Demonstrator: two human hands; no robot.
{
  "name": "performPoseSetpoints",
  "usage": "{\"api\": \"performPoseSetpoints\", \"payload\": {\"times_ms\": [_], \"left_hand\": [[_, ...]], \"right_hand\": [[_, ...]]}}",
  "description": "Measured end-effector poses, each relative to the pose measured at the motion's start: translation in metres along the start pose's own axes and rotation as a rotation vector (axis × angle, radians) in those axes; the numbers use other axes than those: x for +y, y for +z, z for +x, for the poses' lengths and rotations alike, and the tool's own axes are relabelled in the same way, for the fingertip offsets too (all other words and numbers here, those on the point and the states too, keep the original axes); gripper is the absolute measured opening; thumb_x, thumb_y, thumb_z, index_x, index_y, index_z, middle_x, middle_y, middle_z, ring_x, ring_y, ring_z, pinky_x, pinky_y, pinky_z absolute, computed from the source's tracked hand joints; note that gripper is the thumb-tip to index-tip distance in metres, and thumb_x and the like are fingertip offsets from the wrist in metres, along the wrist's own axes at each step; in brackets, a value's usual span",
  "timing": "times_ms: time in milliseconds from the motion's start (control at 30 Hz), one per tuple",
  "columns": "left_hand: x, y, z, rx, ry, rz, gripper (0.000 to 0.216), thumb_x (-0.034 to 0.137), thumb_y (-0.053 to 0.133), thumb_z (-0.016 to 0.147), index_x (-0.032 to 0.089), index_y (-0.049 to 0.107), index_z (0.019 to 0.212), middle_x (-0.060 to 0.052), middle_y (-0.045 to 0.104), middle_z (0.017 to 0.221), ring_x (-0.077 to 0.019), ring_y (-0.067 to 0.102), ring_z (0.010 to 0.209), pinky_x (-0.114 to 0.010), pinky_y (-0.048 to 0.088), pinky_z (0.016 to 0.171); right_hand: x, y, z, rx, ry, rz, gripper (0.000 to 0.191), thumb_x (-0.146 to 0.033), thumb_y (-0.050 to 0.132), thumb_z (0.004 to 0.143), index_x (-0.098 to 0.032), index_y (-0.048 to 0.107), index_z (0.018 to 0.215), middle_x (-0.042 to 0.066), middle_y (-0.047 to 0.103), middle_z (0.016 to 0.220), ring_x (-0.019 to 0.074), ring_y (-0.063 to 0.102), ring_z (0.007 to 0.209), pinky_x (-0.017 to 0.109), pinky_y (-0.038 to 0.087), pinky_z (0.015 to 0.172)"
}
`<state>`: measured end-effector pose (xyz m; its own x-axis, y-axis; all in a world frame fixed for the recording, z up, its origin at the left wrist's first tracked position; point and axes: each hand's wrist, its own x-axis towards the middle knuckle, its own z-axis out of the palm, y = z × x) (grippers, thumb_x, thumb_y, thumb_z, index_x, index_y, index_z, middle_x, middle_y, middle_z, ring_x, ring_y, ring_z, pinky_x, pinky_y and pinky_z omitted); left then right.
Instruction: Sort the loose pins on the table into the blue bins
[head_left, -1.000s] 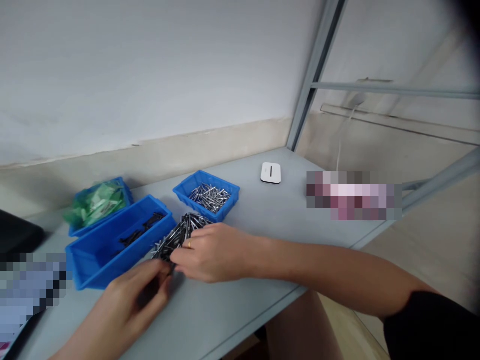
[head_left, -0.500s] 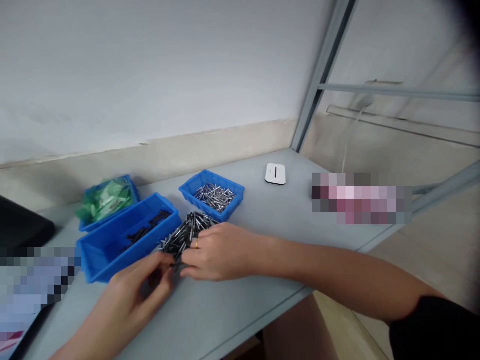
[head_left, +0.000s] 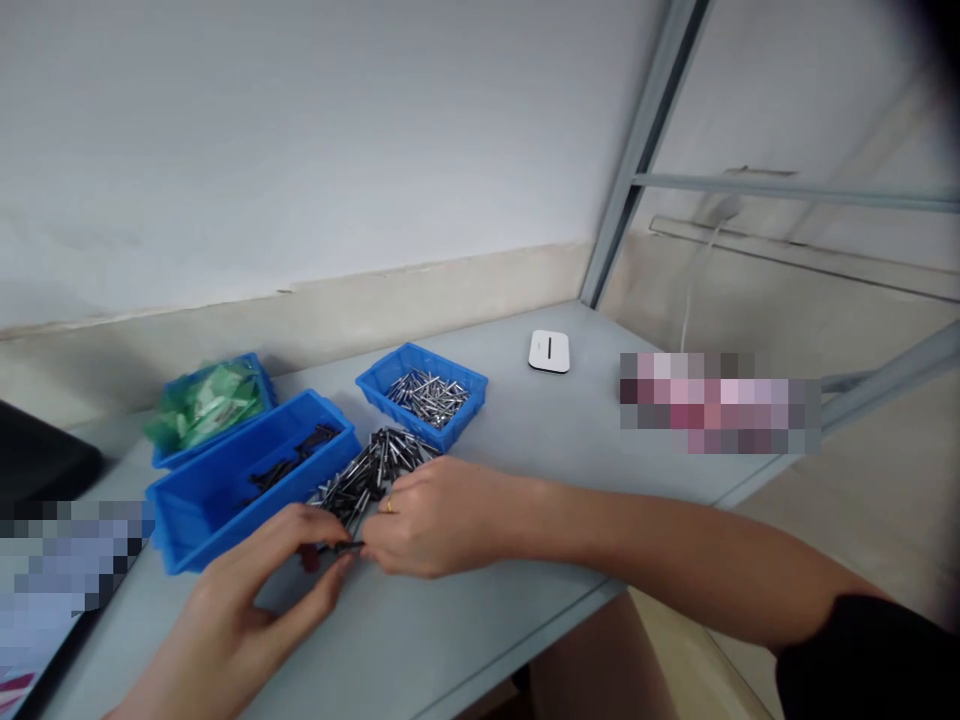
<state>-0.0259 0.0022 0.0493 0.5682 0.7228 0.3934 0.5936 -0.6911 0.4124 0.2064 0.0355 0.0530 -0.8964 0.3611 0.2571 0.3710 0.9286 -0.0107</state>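
Note:
My left hand (head_left: 255,590) pinches a thin dark rod-like part (head_left: 346,547) between thumb and forefinger, just above the table. My right hand (head_left: 431,520), with a ring on one finger, closes at the right end of that same part; its fingertips are mostly hidden. Behind both hands lies a loose pile of black and silver pins (head_left: 382,465). A long blue bin (head_left: 187,515) left of the pile contains black pieces (head_left: 289,465). Beyond the pile, a smaller blue bin (head_left: 448,432) holds many silver metal pins (head_left: 431,395).
Green plastic bags (head_left: 214,400) fill another blue bin (head_left: 262,375) at the back left. A small white device (head_left: 550,351) sits on the grey table (head_left: 517,420). A blurred pink item (head_left: 720,395) is at the right, near the metal frame (head_left: 619,200).
My hands have shifted slightly down, and my left finger and thumb have parted a little. More of the dark part now shows between the two hands.

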Motion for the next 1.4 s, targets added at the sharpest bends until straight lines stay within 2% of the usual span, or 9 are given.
{"api": "performPoseSetpoints", "payload": {"times_ms": [133,333,467,533,633,867,1033,1200,1400], "left_hand": [[0.001,0.002,0.0,-0.028,-0.063,-0.152,0.01,0.025,0.066,0.088,0.031,0.065,0.096,0.005,0.073,0.09,-0.0126,0.072,0.08,-0.012,0.056,0.074],[-0.006,-0.001,-0.003,-0.033,-0.278,-0.316,0.006,0.031,0.069,0.087,0.031,0.072,0.092,0.002,0.077,0.101,-0.0161,0.076,0.088,-0.015,0.059,0.076],[-0.011,-0.003,-0.007,-0.066,-0.414,-0.386,0.014,0.037,0.071,0.085,0.029,0.073,0.096,0.001,0.079,0.094,-0.019,0.076,0.081,-0.02,0.062,0.073],[-0.01,-0.003,-0.006,-0.072,-0.417,-0.387,0.015,0.038,0.072,0.084,0.028,0.073,0.096,0.0,0.079,0.091,-0.0201,0.076,0.082,-0.021,0.062,0.074],[-0.006,-0.003,-0.003,-0.086,-0.377,-0.36,0.015,0.039,0.07,0.086,0.027,0.074,0.093,-0.001,0.079,0.09,-0.0201,0.075,0.083,-0.021,0.061,0.075],[0.003,-0.004,0.005,-0.141,-0.352,-0.329,0.016,0.037,0.065,0.086,0.024,0.074,0.088,0.0,0.078,0.079,-0.0187,0.074,0.071,-0.019,0.06,0.065],[0.005,-0.006,0.007,-0.124,-0.366,-0.356,0.016,0.038,0.066,0.085,0.025,0.075,0.085,0.001,0.078,0.08,-0.0184,0.074,0.074,-0.018,0.06,0.067],[0.0,-0.008,0.007,-0.156,-0.414,-0.421,0.017,0.042,0.07,0.083,0.027,0.077,0.088,-0.001,0.079,0.086,-0.0208,0.075,0.079,-0.021,0.06,0.07],[0.015,-0.005,0.007,-0.009,-0.571,-0.562,0.013,0.04,0.077,0.075,0.027,0.077,0.077,0.003,0.074,0.073,-0.0166,0.067,0.071,-0.019,0.055,0.065]], "right_hand": [[0.0,0.003,0.0,0.022,-0.068,-0.033,0.034,-0.027,0.037,0.105,-0.017,0.062,0.084,0.001,0.072,0.079,0.017,0.071,0.074,0.029,0.047,0.062],[-0.001,0.01,0.002,0.166,-0.05,-0.046,0.045,-0.043,0.033,0.107,-0.02,0.063,0.081,-0.001,0.068,0.07,0.0163,0.068,0.069,0.03,0.04,0.053],[0.001,0.003,0.0,0.283,0.0,-0.03,0.036,-0.033,0.032,0.105,-0.018,0.065,0.103,-0.002,0.068,0.075,0.0135,0.064,0.07,0.028,0.038,0.056],[0.002,-0.002,-0.002,0.267,-0.006,-0.016,0.031,-0.02,0.035,0.102,-0.02,0.061,0.121,-0.002,0.07,0.088,0.0113,0.063,0.076,0.027,0.037,0.057],[0.003,-0.004,-0.005,0.186,-0.061,-0.027,0.044,-0.008,0.039,0.096,-0.026,0.054,0.133,-0.001,0.068,0.105,0.0104,0.059,0.081,0.026,0.034,0.055],[0.001,0.003,-0.003,0.26,-0.103,-0.067,0.032,-0.016,0.037,0.1,-0.024,0.065,0.112,-0.003,0.066,0.084,0.0114,0.055,0.069,0.027,0.035,0.057],[0.003,0.002,-0.003,0.404,-0.127,-0.074,0.029,-0.017,0.038,0.102,-0.022,0.067,0.104,-0.005,0.067,0.08,0.0108,0.054,0.067,0.026,0.037,0.058],[0.007,0.0,-0.002,0.551,-0.173,-0.094,0.025,-0.014,0.045,0.1,-0.02,0.069,0.097,-0.004,0.07,0.084,0.0103,0.057,0.076,0.023,0.041,0.065],[0.005,-0.002,0.0,0.619,-0.183,-0.095,0.024,-0.015,0.048,0.1,-0.019,0.068,0.088,-0.004,0.071,0.083,0.0101,0.059,0.076,0.022,0.043,0.069]]}}
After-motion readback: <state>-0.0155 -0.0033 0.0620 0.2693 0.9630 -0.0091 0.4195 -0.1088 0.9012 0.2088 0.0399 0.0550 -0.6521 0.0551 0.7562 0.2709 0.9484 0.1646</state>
